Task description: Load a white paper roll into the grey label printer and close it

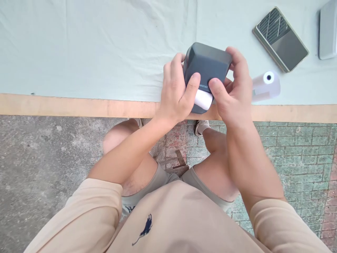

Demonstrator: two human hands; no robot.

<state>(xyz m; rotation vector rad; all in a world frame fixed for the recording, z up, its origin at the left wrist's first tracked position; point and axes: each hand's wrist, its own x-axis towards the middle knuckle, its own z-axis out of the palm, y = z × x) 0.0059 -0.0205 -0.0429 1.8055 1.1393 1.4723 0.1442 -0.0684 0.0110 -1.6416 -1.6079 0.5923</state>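
Between both hands, over the table's front edge, is a dark grey label printer (209, 63) with rounded corners and small light lettering. A white paper roll (203, 99) shows in its opening on the side nearest me. My left hand (177, 88) grips the printer's left side, thumb pressed on its face beside the roll. On the right side my right hand (234, 88) holds it, with the thumb near the lettering and the fingers curled behind. The far fingers of both hands are partly hidden by the printer.
Right of my right hand a wrapped white paper roll (267, 86) lies on the pale tablecloth (105, 45). Farther back rests a phone-like slab (281, 39) with a reflective face. A light grey object (328, 33) is cut off at the right edge. The wooden table edge (79, 107) runs across.
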